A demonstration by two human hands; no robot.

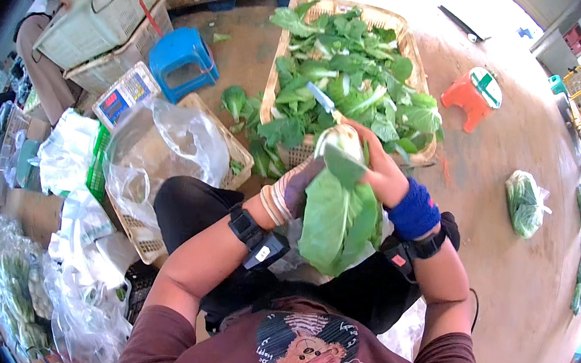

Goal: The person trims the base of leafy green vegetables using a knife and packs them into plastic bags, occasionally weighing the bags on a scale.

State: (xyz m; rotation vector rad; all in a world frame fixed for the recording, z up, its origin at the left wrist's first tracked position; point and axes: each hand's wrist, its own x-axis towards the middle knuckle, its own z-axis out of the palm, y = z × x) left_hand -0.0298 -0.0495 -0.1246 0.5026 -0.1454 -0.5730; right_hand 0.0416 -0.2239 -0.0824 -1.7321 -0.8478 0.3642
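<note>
Brown floor (pixel 472 175) beneath a leaf-filled crate (pixel 266 110), hands (pixel 301 184) (pixel 384 170) curled around a leafy green vegetable (pixel 337 213)

The floor (pixel 461 297) carries crates (pixel 298 155), stools (pixel 188 60), bagged greens (pixel 524 204).

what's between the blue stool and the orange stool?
In the head view, a plastic basket heaped with leafy greens sits between the blue stool and orange stool, plus loose leaves on the floor nearer the blue one.
</note>
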